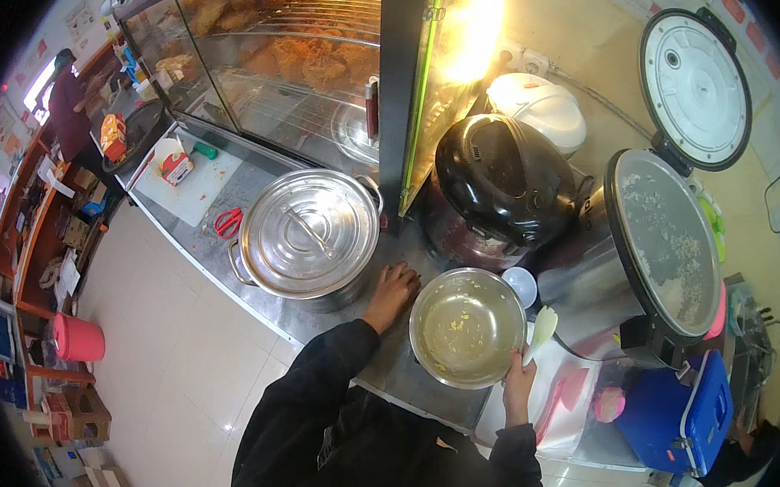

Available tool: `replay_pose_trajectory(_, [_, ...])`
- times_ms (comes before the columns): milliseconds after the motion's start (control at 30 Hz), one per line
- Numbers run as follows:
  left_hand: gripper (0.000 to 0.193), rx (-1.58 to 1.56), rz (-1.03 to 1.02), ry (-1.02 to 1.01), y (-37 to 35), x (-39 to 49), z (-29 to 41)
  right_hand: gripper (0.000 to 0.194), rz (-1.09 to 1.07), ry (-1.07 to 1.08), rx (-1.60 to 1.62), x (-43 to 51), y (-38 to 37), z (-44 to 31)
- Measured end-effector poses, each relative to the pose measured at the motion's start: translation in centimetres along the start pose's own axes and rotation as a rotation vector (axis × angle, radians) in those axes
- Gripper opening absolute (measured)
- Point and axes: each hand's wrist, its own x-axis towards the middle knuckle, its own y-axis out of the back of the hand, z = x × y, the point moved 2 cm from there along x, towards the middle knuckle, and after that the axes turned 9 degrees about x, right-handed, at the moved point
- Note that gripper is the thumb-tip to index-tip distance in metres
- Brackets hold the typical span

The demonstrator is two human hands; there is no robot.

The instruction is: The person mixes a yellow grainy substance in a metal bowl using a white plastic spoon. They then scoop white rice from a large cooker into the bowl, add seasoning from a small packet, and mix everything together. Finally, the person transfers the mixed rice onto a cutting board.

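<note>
My right hand [520, 380] grips the handle of a pale plastic rice paddle [545, 325] at the rim of a stainless steel bowl [493, 318]. Yellowish food bits cling to the bowl's inside. On the metal counter [414, 388], my left hand [395, 291] rests between that bowl and a lidded steel stockpot [309, 238], its fingers slightly bent and nothing seen in them. A large rice cooker [583, 298] stands beyond the bowl on the right, lid [698, 92] raised, with some white rice [682, 284] inside.
A closed black rice cooker [503, 177] and small white bowl [519, 286] stand behind. Fried chicken fills a glass display warmer [274, 52]. Red-handled scissors [229, 222] lie left of the stockpot. At right are a pink scoop [566, 391] and blue cooler box [673, 412]. People [70, 109] stand farther off.
</note>
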Motion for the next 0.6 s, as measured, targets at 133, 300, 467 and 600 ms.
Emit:
replay_pose_trajectory(133, [0.025,0.193,0.015,0.027,1.6,-1.1,-0.1,0.039,-0.031,-0.026,0.053,-0.4,0.1,-0.7])
replay_pose_trajectory(300, [0.016,-0.603,0.373,0.462,8.7,-5.7,1.0,0.036,0.171,0.234,-0.328,-3.5,0.8,-4.7])
replay_pose_trajectory(467, [0.016,-1.289,0.533,0.724,13.1,-8.0,1.8,0.026,0.001,0.378,-0.578,-8.7,-1.6,-9.1])
replay_pose_trajectory(600, [0.014,-1.466,0.484,0.642,14.3,-8.3,1.5,0.021,-0.291,0.241,-0.613,-11.3,-4.2,-9.4])
